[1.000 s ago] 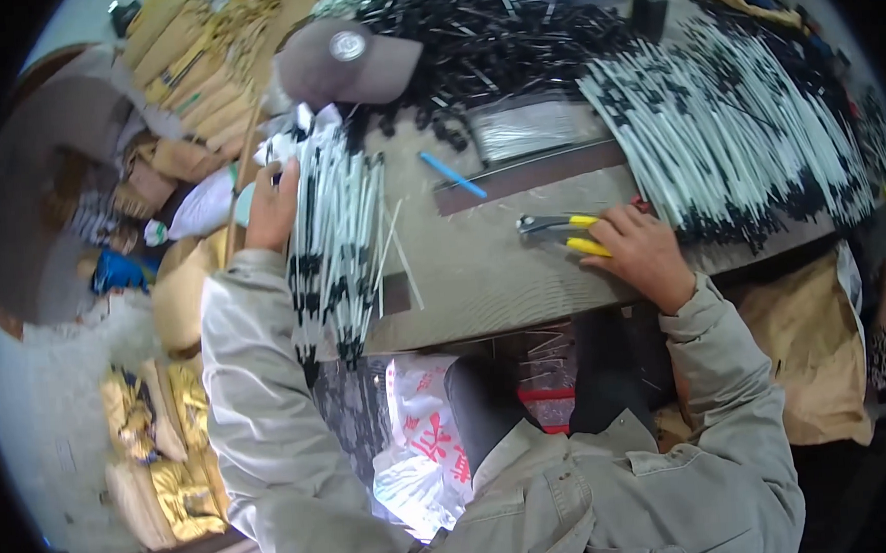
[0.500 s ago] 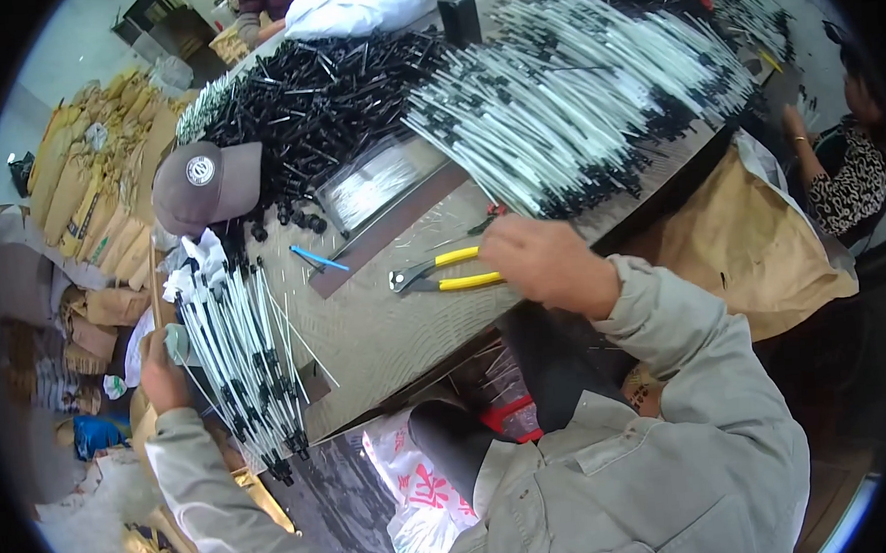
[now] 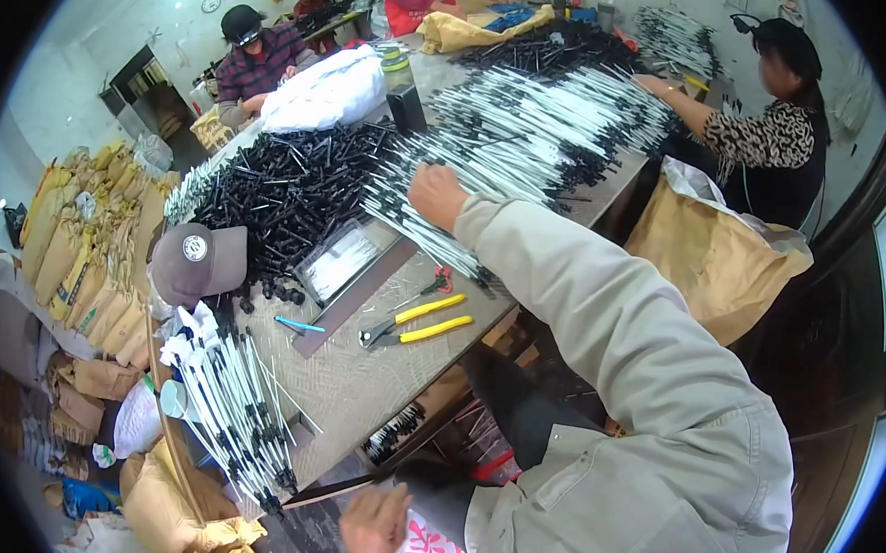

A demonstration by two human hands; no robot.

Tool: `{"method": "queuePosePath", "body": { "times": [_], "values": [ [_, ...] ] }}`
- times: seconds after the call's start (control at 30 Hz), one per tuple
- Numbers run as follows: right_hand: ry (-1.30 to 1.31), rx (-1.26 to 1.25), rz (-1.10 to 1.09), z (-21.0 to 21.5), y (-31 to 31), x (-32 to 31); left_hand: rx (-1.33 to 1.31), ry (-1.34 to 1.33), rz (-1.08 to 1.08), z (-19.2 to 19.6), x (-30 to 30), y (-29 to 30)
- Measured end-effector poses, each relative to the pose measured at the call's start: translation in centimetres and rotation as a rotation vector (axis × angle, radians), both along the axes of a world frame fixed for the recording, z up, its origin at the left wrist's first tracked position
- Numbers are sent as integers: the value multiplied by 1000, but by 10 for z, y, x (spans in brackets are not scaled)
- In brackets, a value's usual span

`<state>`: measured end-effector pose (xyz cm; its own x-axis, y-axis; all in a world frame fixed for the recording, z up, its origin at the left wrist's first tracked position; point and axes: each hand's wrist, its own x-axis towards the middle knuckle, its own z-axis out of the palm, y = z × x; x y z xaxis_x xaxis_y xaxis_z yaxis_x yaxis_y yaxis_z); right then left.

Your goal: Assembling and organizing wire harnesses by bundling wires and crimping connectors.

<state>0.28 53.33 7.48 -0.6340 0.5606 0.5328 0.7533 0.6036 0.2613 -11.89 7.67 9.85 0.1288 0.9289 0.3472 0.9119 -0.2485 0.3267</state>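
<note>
My right hand (image 3: 437, 195) reaches out over the left end of a broad heap of white rods with black end pieces (image 3: 516, 132). Its fingers are curled down at the rods, and what they grip is hidden. Low in front of my lap is my left hand (image 3: 374, 525), with fingers bent in and no object showing in it. Yellow-handled cutting pliers (image 3: 417, 323) lie on the table (image 3: 369, 391), their jaws pointing left. Beyond them lies a small red-handled tool (image 3: 443, 278). A bundle of similar rods (image 3: 240, 417) leans at the table's left edge.
Black parts (image 3: 288, 194) form a big pile behind a clear tray (image 3: 337, 262). A grey cap (image 3: 199, 262) and blue tweezers-like tool (image 3: 298, 325) lie at left. An open paper sack (image 3: 707, 253) stands at right. Co-workers sit or stand around the table.
My right hand has moved from beside the pliers, forward and left onto the rod heap. My left hand has left the rod bundle and dropped toward my lap. The view has tilted up.
</note>
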Motion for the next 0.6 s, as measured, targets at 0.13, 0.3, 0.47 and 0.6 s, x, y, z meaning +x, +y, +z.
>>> {"method": "queuePosePath", "body": {
  "times": [0.13,0.3,0.47,0.6],
  "values": [
    [242,-340,-42,38,-22,-2,39,-315,165,-61,37,-30],
    [630,-507,197,64,-1,51,14,-437,156,-74,82,-20],
    [1197,-682,427,114,-59,73,-186,-665,108,-80,95,0],
    [1136,-454,290,118,-141,111,-357,-1139,157,-106,93,29]
  ]
}}
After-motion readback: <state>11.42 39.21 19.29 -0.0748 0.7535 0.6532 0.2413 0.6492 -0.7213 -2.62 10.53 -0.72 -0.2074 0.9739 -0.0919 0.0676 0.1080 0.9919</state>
